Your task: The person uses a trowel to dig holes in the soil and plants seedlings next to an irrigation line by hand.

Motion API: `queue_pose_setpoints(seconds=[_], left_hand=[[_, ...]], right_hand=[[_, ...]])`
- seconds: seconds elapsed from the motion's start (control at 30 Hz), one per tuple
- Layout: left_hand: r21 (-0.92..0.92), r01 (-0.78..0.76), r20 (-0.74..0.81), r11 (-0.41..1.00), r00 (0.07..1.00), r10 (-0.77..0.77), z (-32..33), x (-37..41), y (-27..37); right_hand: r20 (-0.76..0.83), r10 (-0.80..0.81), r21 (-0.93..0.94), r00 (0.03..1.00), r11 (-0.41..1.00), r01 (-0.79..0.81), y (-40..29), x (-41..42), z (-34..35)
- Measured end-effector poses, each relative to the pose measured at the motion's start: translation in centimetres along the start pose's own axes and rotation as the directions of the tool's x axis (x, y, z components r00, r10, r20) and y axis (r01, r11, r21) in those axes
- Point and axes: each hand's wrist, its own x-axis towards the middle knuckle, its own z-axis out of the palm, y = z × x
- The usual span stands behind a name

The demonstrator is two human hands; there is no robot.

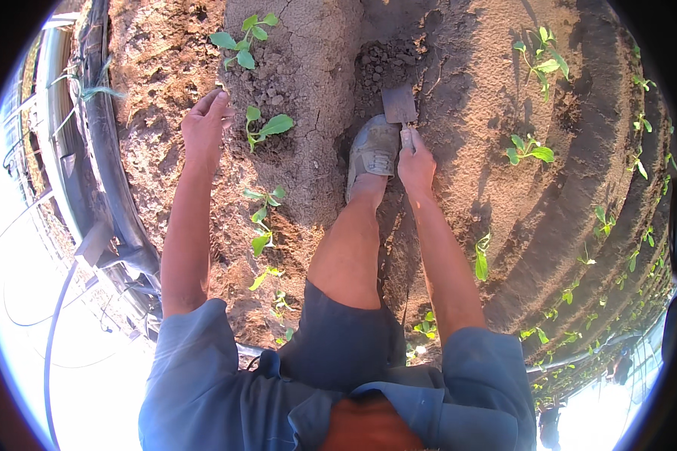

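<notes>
My right hand (pixel 417 166) grips the handle of a small flat-bladed trowel (pixel 399 105). The blade lies at the edge of a patch of loose, crumbled soil (pixel 385 65) in the furrow, just beyond the toe of my shoe (pixel 375 147). On the other side, my left hand (pixel 202 127) hovers over the ridge with its fingers curled; whether anything small is between them cannot be made out. Near it grow a leafy seedling (pixel 268 127) to the right and another seedling (pixel 247 42) farther up, with soil clods (pixel 268 93) between them.
More seedlings (pixel 263 225) line the left ridge towards me. Across the furrow, seedlings (pixel 530 150) stand in further rows curving to the right. Black pipes (pixel 104 113) and a pale rail (pixel 56 129) border the bed on the left, with blue-green twine (pixel 99 90) tied there.
</notes>
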Motion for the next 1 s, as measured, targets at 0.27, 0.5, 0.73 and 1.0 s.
queue_pose_setpoints(seconds=[0.27,0.5,0.73,1.0], left_hand=[[-0.060,0.076,-0.009,0.995,0.997,-0.076,2.9,3.4,0.2],[-0.082,0.122,0.038,0.989,0.992,-0.120,4.1,5.0,0.3],[-0.185,0.158,0.033,0.970,0.987,-0.154,4.8,4.7,2.3],[-0.252,0.137,0.055,0.958,0.990,-0.127,4.5,2.3,0.7]], right_hand=[[-0.030,-0.068,0.116,0.997,0.991,0.071,-2.7,4.6,3.2],[0.020,-0.014,0.190,1.000,0.982,0.009,-2.0,2.6,1.8],[0.071,-0.105,0.226,0.992,0.970,0.087,-1.8,1.8,-2.2],[0.210,-0.201,0.219,0.957,0.964,0.154,-5.7,1.6,-6.8]])
